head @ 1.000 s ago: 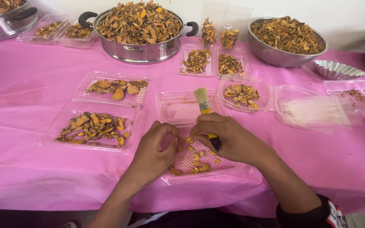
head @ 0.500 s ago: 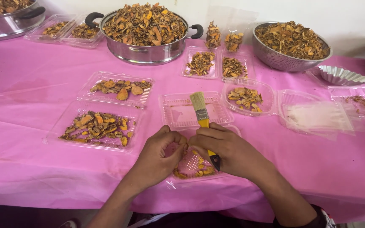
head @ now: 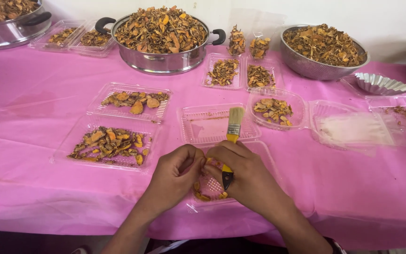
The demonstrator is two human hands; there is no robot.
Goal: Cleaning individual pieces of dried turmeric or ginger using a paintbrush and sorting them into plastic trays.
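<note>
At the surface's near edge, our right hand (head: 245, 176) grips the paintbrush (head: 231, 141) bristles-up, sparing its fingertips, while our left hand (head: 177, 174) pinches dried pieces over the clear tray (head: 264, 155).

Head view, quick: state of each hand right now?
Left hand: fingers curled, pinching at something small over the clear plastic tray; item hidden.
Right hand: closed on the yellow-handled bristle brush, bristles pointing away.
</note>
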